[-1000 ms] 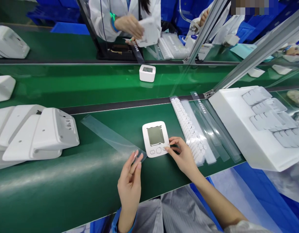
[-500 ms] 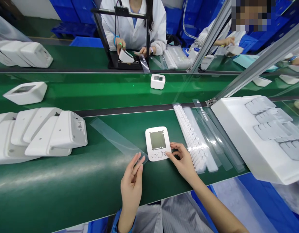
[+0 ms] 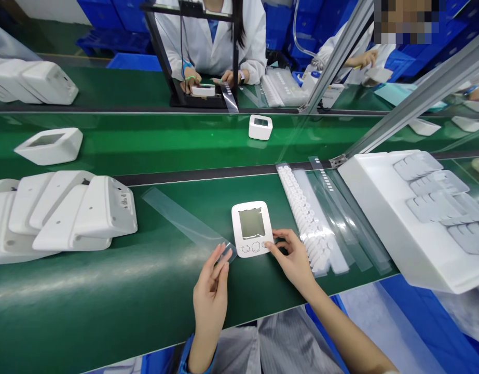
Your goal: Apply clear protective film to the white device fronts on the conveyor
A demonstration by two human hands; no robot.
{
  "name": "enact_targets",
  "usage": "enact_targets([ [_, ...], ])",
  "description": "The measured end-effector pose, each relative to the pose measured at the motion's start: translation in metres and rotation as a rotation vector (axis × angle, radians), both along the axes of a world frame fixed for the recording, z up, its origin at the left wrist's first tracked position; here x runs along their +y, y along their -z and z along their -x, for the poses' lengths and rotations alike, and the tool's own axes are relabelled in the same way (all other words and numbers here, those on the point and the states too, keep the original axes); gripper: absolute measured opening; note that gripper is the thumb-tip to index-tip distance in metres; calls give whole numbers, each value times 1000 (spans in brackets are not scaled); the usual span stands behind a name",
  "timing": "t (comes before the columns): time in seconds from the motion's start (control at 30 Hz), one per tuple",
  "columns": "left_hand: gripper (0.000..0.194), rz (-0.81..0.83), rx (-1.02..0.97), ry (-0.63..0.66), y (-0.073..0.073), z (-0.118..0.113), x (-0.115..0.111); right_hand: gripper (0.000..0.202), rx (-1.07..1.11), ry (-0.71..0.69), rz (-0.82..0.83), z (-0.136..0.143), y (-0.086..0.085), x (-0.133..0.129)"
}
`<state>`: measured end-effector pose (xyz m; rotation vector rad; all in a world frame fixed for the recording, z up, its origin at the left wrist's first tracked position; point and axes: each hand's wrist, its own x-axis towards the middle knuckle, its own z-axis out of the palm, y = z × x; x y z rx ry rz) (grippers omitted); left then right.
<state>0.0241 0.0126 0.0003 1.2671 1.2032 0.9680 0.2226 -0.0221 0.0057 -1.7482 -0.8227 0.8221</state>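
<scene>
A white blood pressure monitor (image 3: 252, 223) with a grey screen and outlined buttons lies face up on the green bench. My right hand (image 3: 290, 254) grips its lower right corner, thumb on the front by a button and fingers at the side. Just left of the monitor, my left hand (image 3: 213, 285) has its fingertips closed around the near end of a clear plastic strip (image 3: 177, 215). The strip slants away to the upper left across the bench, its near end beside the monitor's lower left corner.
White housings (image 3: 105, 208) are stacked at left. Sheets of round white pieces (image 3: 301, 213) and clear strips (image 3: 342, 213) lie right, beside a white box (image 3: 379, 208) of clear parts. Devices (image 3: 260, 128) sit on the belt (image 3: 165, 140). A co-worker's hands (image 3: 190, 80) work opposite, near a metal post (image 3: 340, 57).
On the belt, the devices have shifted slightly to the right. The co-worker opposite has laid a tilted device flatter in the black frame. My hands hold almost the same pose.
</scene>
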Motion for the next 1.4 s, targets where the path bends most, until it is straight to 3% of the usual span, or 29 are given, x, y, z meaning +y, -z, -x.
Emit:
enact_targets([
  [0.4,39,-4,4,1,2,1,0,30,89,-48,-44,-10,3,2],
  [0.73,40,13,-2,70,3,-7,8,51,-146,-98,33,1,-5,5],
  [0.87,46,79,-160,65,2,-12,14,56,-241,-120,-4,-1,-3,5],
  [1.0,59,160,-321,-14,-2,-20,21,56,-128,-103,1,-6,-1,10],
  [1.13,69,235,-472,-44,-2,-30,23,55,-154,-51,-58,0,-6,20],
  [1.27,72,324,-603,-68,4,-36,19,58,25,-75,-44,10,-19,21],
  [1.4,75,422,-667,-101,8,-35,25,65,274,-146,75,7,-37,23],
])
